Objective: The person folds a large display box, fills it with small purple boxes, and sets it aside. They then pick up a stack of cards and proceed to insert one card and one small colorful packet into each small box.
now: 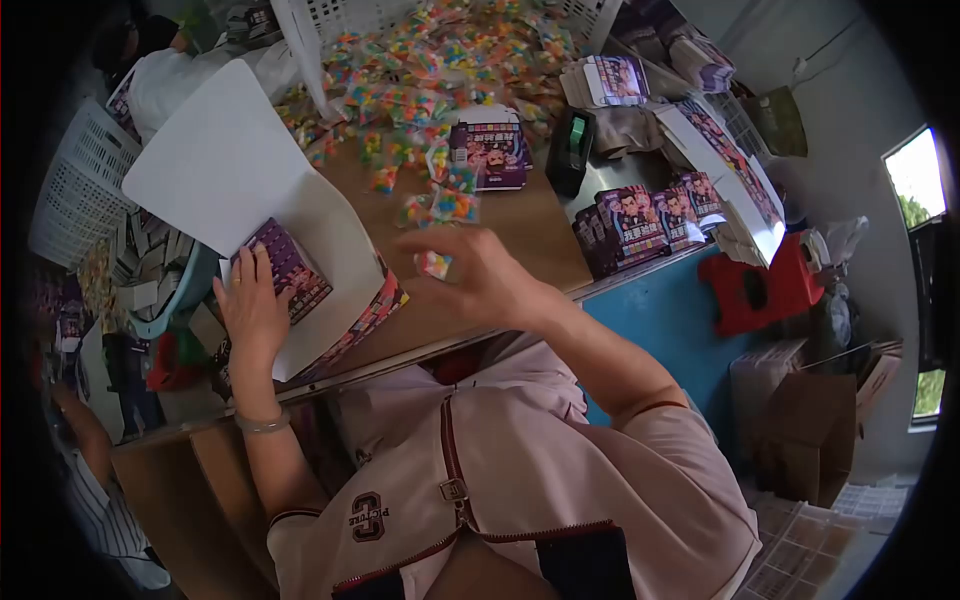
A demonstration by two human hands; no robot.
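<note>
My left hand [252, 305] lies with spread fingers on a purple printed box [285, 268]. This box sits inside a larger open carton, whose white lid flap [220, 150] stands raised. My right hand [480, 275] is curled beside the carton, over the brown table, with a small clear packet of coloured candy [435, 264] at its fingers. Some of its fingertips are hard to make out. Just beyond it, similar candy packets [455, 205] lie on the table. Past them is a flat stack of purple boxes [490, 155].
A large heap of candy packets [430, 60] spills from a white basket at the back. On the right are a black tape dispenser [572, 150], upright purple boxes [635, 225] and a red stool [765, 285]. White baskets [85, 185] stand left, near another person's arm [85, 430].
</note>
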